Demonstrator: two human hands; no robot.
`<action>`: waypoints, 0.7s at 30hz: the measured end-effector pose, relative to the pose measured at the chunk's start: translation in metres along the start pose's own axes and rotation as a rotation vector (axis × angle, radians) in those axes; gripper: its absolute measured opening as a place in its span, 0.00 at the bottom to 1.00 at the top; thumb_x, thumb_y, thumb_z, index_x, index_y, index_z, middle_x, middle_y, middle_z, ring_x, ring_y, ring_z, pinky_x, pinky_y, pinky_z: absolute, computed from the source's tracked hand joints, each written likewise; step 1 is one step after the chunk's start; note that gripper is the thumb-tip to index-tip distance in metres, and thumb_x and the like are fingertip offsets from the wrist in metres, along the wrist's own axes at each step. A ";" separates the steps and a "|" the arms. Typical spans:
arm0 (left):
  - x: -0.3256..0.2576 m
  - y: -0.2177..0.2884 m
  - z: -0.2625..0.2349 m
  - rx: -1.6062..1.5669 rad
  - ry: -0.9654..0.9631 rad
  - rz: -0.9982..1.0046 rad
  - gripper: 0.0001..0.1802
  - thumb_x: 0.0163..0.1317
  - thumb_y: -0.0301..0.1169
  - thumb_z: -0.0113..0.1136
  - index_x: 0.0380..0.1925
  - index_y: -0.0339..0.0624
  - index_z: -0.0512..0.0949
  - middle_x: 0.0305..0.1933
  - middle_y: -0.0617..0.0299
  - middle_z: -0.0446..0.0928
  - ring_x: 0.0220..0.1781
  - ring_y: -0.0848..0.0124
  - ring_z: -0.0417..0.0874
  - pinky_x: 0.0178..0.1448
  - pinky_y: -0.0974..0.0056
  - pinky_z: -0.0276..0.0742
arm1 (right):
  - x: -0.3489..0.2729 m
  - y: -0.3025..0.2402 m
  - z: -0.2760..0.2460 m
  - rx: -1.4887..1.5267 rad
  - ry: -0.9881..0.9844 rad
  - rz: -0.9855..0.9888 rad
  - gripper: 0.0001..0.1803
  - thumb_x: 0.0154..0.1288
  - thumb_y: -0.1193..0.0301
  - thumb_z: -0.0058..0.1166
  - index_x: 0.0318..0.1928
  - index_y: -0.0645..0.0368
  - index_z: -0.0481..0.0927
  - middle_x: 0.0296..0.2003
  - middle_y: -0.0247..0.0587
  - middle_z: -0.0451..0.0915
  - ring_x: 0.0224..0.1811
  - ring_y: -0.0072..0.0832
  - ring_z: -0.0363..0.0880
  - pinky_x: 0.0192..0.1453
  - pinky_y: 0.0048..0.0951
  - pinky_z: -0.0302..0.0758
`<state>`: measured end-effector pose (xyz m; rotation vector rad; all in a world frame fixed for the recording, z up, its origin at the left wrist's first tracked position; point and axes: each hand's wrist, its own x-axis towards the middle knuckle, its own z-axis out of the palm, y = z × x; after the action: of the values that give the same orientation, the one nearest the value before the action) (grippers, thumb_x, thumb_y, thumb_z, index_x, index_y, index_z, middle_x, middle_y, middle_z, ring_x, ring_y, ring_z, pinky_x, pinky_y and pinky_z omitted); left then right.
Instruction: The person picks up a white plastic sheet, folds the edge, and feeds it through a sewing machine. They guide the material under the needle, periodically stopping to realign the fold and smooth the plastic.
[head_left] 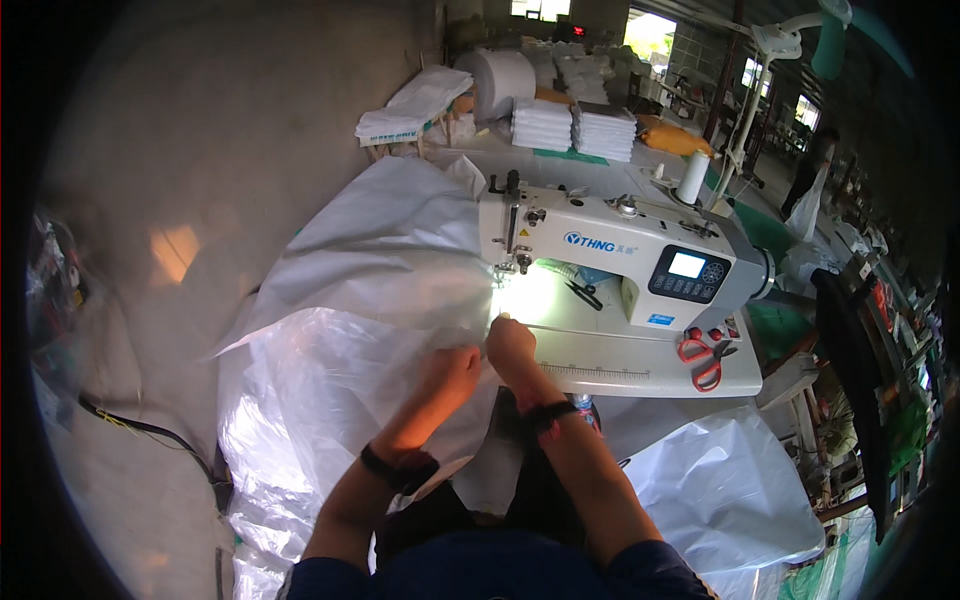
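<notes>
A white sewing machine [590, 235] stands in front of me, its needle area [503, 285] brightly lit. A large white woven-plastic sheet [390, 230] runs from the needle area out to the left and hangs down over clear plastic film [300, 400]. My right hand [512, 347] is closed on the sheet's edge just below the needle. My left hand [455, 372] is closed in a fist on the sheet, a little left of and nearer than the right one. The fingertips of both hands are mostly hidden.
Red-handled scissors [704, 362] lie at the table's right end; black thread snips [584, 294] rest under the machine arm. Behind are a thread cone [693, 178] and folded white stacks [572, 128]. Another white sheet [715, 485] hangs at lower right. A person [808, 170] stands far right.
</notes>
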<state>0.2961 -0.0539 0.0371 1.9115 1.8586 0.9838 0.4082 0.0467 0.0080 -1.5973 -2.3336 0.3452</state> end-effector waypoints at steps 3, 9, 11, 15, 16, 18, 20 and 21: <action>-0.009 0.018 -0.054 0.710 0.483 0.426 0.22 0.46 0.35 0.65 0.46 0.52 0.77 0.51 0.58 0.73 0.54 0.60 0.72 0.58 0.43 0.63 | -0.037 -0.010 -0.001 -0.060 0.015 0.008 0.16 0.60 0.74 0.42 0.44 0.74 0.73 0.27 0.52 0.81 0.31 0.44 0.83 0.32 0.38 0.78; 0.008 -0.115 -0.073 0.863 0.221 0.114 0.23 0.59 0.40 0.54 0.57 0.59 0.70 0.67 0.62 0.59 0.72 0.60 0.53 0.67 0.30 0.34 | -0.034 -0.018 -0.001 -0.110 0.094 -0.044 0.21 0.61 0.73 0.42 0.50 0.79 0.70 0.24 0.49 0.81 0.27 0.40 0.82 0.29 0.37 0.77; 0.016 -0.121 -0.074 0.802 0.172 0.005 0.22 0.62 0.43 0.51 0.57 0.60 0.70 0.68 0.65 0.59 0.71 0.61 0.53 0.68 0.31 0.35 | -0.024 -0.017 0.000 -0.117 0.072 -0.024 0.21 0.61 0.73 0.42 0.50 0.79 0.69 0.24 0.49 0.81 0.27 0.39 0.82 0.29 0.37 0.77; 0.040 -0.127 -0.072 0.724 0.102 -0.118 0.21 0.65 0.47 0.45 0.57 0.62 0.70 0.68 0.67 0.59 0.72 0.63 0.53 0.67 0.30 0.37 | -0.006 -0.017 0.003 -0.101 0.112 0.034 0.17 0.60 0.73 0.42 0.45 0.74 0.74 0.24 0.49 0.81 0.27 0.40 0.82 0.29 0.38 0.77; 0.046 -0.129 -0.072 0.710 0.093 -0.115 0.21 0.65 0.48 0.45 0.57 0.62 0.70 0.68 0.67 0.59 0.72 0.63 0.54 0.67 0.30 0.38 | -0.001 -0.017 0.002 -0.102 0.108 0.033 0.17 0.60 0.73 0.42 0.45 0.74 0.74 0.24 0.49 0.81 0.27 0.40 0.82 0.29 0.38 0.77; 0.056 -0.136 -0.070 0.727 0.097 -0.114 0.21 0.65 0.48 0.45 0.57 0.61 0.70 0.68 0.66 0.60 0.71 0.63 0.54 0.65 0.29 0.40 | 0.007 -0.014 -0.001 -0.038 0.073 0.015 0.11 0.59 0.73 0.43 0.36 0.64 0.78 0.26 0.51 0.81 0.29 0.45 0.82 0.33 0.42 0.76; 0.067 -0.138 -0.068 0.742 0.104 -0.103 0.22 0.64 0.49 0.45 0.57 0.61 0.70 0.67 0.65 0.61 0.71 0.62 0.55 0.64 0.29 0.42 | 0.016 -0.010 0.002 -0.050 0.101 0.003 0.10 0.58 0.73 0.43 0.33 0.63 0.78 0.26 0.50 0.81 0.29 0.44 0.82 0.32 0.41 0.76; 0.072 -0.139 -0.067 0.745 0.097 -0.114 0.22 0.64 0.50 0.45 0.57 0.61 0.70 0.68 0.65 0.60 0.71 0.62 0.55 0.64 0.29 0.42 | 0.021 -0.008 0.004 -0.062 0.130 -0.011 0.10 0.58 0.73 0.44 0.29 0.63 0.78 0.25 0.49 0.81 0.28 0.43 0.82 0.31 0.40 0.77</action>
<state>0.1423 0.0154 0.0152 2.1031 2.6104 0.3595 0.3929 0.0632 0.0097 -1.5843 -2.2744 0.1630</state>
